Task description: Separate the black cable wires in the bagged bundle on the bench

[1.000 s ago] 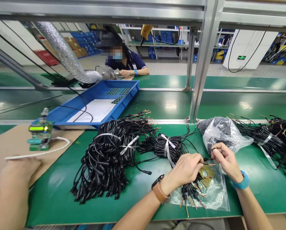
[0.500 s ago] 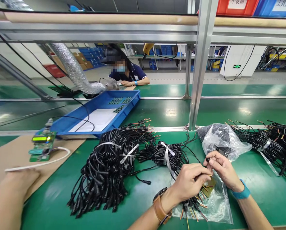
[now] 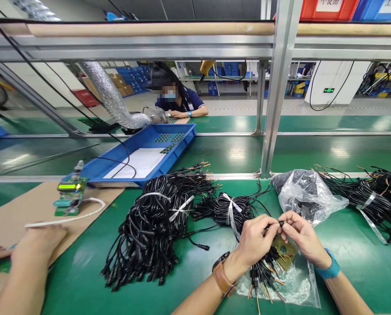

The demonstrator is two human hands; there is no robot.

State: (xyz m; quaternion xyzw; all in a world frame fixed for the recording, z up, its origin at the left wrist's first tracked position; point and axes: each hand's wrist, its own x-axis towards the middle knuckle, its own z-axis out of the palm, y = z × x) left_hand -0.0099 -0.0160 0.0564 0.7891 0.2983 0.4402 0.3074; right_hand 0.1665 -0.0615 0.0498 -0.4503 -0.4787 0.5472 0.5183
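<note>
My left hand (image 3: 259,239), with a brown watch strap, and my right hand (image 3: 301,236), with a blue wristband, meet fingertip to fingertip over the green bench. Both pinch a short black wire with a small connector (image 3: 280,224), and a bunch of the same short wires hangs under my left palm. Beneath them lies a flat clear bag (image 3: 297,284) with more short colour-tipped wires and a brass-coloured piece (image 3: 285,250). Just left of my left hand sits a small black cable coil tied with white tape (image 3: 230,209).
A big black cable bundle (image 3: 152,229) lies left of centre and another (image 3: 372,197) at the right. A crumpled clear bag (image 3: 305,192) sits behind my hands. Blue tray (image 3: 185,140), green circuit board (image 3: 69,197), cardboard sheet (image 3: 15,214), metal post (image 3: 272,109). Another person's arm (image 3: 28,262) rests bottom left; a masked person (image 3: 177,103) sits opposite.
My hands have closed in on each other and now both pinch the same short wire. The view has tilted up and shifted slightly.
</note>
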